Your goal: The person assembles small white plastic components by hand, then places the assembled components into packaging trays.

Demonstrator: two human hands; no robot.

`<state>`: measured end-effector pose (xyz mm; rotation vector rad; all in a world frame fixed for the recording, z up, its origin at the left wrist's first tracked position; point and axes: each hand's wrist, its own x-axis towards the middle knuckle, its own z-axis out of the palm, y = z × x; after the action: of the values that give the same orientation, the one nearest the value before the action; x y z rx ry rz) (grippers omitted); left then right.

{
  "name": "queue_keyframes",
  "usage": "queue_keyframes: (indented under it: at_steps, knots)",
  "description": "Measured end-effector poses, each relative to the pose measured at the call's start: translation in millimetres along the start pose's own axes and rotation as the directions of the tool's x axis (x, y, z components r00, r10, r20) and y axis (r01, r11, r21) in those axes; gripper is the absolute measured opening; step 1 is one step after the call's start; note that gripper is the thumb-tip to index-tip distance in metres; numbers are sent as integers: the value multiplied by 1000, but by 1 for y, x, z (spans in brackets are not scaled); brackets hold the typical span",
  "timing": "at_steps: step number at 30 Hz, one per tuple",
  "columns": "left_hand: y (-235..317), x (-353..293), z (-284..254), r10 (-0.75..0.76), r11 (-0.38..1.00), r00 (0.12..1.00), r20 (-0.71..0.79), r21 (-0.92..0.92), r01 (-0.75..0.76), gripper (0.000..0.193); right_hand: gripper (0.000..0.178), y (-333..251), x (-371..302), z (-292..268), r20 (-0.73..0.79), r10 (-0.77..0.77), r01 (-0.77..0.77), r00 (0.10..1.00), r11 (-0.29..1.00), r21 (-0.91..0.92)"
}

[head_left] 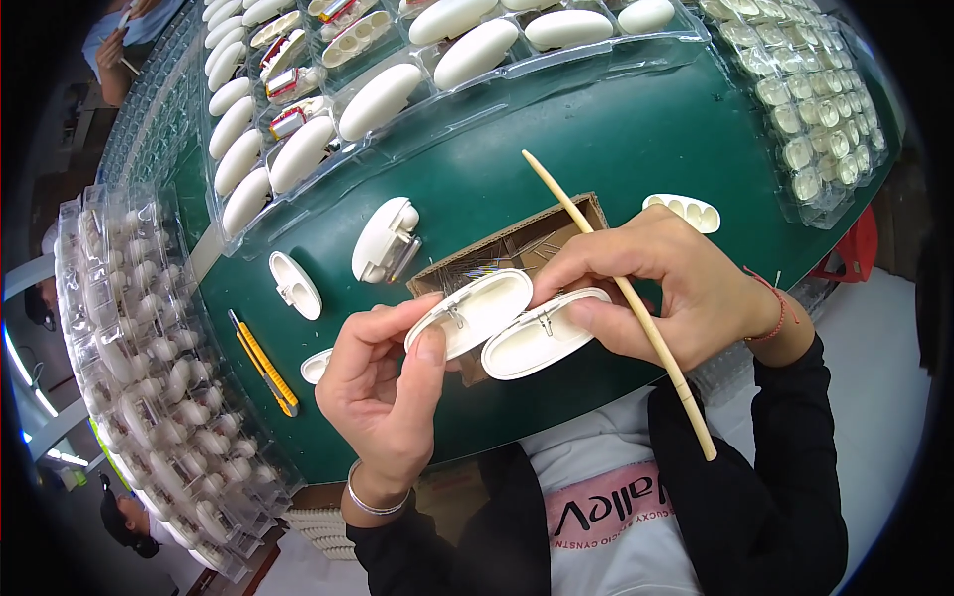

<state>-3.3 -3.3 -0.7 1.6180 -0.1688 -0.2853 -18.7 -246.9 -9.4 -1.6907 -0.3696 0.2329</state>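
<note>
Two white oval shells, side by side with their hollow insides up, are in my hands above the green table. My left hand (383, 368) pinches the left shell (482, 310) between thumb and fingers. In my right hand (661, 288) is the right shell (542, 336), its edge close against the other one. Each shell has a small metal clip inside. A pale wooden stick (636, 308) is also tucked in my right hand, slanting from far left to near right. Behind the shells sits a cardboard box (586, 211) with thin metal pins in it, partly hidden by my hands.
A yellow utility knife (263, 366) lies at the left. White case parts (388, 240) and a loose shell (295, 285) rest near the box; a piece with round hollows (686, 213) lies right. Clear trays of white parts (378, 104) border the far side, with stacked trays left (159, 377) and right (805, 109).
</note>
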Motion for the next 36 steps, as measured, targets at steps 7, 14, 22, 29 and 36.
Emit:
queue_keyframes:
  at_steps: [7, 14, 22, 29, 36]
  knots:
    - [-1, 1, 0, 7, 1000, 1000, -9, -10, -7, 20, 17, 0, 0, 0, -6, 5, -5, 1000, 1000, -9]
    - [-3, 3, -1, -15, 1000, 999, -39, -4, 14, 21, 20, -3, -2, -2, 16, 35, -34, 999, 999, -25]
    - [-2, 3, 2, -10, 1000, 998, -55, -30, 8, 21, 23, -1, -2, -2, 30, 53, -52, 998, 998, -26]
    - [-2, 4, 9, 10, 998, 992, -129, 64, -1, 25, 23, -1, -3, -3, 28, 55, -55, 998, 998, -20]
    - [-2, 5, 6, 37, 998, 990, -137, 64, -28, 25, 24, 0, -3, -1, 21, 54, -53, 998, 998, -24]
